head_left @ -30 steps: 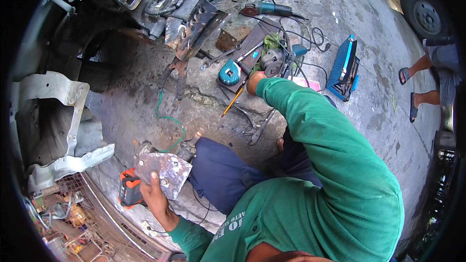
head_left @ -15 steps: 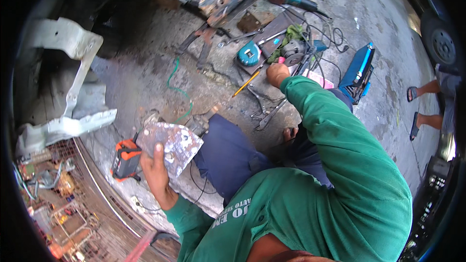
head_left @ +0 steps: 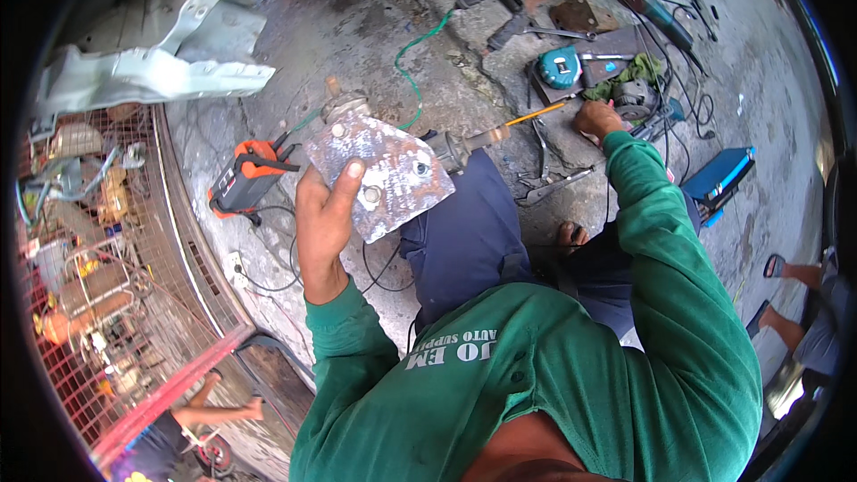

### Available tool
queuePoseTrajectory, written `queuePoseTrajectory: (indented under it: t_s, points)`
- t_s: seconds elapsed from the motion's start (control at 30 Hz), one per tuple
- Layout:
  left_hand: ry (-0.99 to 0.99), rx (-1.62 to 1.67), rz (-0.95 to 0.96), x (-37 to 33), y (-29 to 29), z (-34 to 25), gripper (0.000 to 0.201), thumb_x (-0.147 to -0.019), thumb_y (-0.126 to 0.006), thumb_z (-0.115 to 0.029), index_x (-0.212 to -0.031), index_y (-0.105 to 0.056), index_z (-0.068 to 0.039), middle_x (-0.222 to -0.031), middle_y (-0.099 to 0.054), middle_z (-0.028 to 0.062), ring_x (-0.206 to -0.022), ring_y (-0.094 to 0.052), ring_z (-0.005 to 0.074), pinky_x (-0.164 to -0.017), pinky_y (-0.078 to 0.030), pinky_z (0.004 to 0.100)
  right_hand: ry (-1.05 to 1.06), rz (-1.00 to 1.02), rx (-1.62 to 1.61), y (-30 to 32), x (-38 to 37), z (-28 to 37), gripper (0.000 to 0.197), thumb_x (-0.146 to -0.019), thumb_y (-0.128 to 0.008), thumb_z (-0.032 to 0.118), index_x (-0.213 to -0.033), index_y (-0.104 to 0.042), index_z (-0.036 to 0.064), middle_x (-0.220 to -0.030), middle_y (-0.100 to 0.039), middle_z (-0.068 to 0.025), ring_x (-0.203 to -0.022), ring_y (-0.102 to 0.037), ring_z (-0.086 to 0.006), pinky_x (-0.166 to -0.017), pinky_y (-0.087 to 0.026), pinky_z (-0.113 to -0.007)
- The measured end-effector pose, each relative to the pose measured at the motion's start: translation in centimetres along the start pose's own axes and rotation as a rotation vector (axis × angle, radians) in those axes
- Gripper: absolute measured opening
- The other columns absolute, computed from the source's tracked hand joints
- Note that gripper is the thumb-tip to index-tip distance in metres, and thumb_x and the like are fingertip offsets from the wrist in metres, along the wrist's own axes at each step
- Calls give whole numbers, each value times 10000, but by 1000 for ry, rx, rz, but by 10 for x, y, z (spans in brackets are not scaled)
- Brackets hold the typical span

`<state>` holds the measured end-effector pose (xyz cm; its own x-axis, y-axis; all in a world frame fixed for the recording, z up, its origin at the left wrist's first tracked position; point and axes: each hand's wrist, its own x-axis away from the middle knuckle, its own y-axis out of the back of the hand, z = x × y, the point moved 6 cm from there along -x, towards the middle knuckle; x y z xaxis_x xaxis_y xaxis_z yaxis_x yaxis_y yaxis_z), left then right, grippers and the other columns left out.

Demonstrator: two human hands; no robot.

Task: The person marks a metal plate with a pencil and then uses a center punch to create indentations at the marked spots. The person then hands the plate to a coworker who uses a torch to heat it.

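1. Metal plate (head_left: pixel 384 180), rusty and grey, sits gripped in the left hand (head_left: pixel 323 219), thumb over its face.
2. Just left of that hand: an orange tool (head_left: pixel 243 180) on the concrete.
3. Right hand (head_left: pixel 596 118) is stretched out by the yellow screwdriver (head_left: pixel 536 113); can't tell if it's holding anything.

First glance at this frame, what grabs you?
The left hand holds up a rusty, pale metal plate with bolt holes at centre frame, above the dark blue trouser knee. To its left an orange and black power tool lies on the stained concrete floor. The right hand reaches out to a clutter of tools at upper right, next to a teal tape measure and a yellow-handled screwdriver.
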<state>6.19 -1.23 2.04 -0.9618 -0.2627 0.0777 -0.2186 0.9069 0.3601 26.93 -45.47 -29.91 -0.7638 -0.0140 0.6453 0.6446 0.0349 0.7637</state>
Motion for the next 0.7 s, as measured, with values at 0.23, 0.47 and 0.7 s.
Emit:
queuePoseTrajectory:
  t_s: [0.23, 0.47, 0.7]
  points:
    - [-10, 25, -13, 8, 10, -1, 345, -994, -648, -208, -1219, -636, 54, -1078, -725, 107, -971, -655, 166, -872, -515, 330, -12, 88, 433, -3, 28, 38, 321, -885, -618, 205, -1155, -766, 117, -1257, -715, -103, -1099, -715, -312, -796, -604, -517]
    - [-14, 43, 8, 7, 11, -3, 338, -991, -646, -190, -1231, -636, 48, -1070, -728, 104, -968, -655, 166, -869, -515, 329, 91, -154, 454, -11, 10, 21, 290, -958, -542, 216, -1103, -786, 157, -1180, -747, -75, -1040, -738, -268, -794, -609, -424]
    - [-5, 44, 5, 5, 12, 3, 359, -987, -656, -204, -1245, -631, 44, -1061, -728, 99, -954, -651, 162, -862, -515, 328, -82, -266, 210, 42, 43, 32, 283, -985, -530, 233, -1116, -759, 128, -1139, -745, -128, -1073, -719, -305, -882, -579, -413]
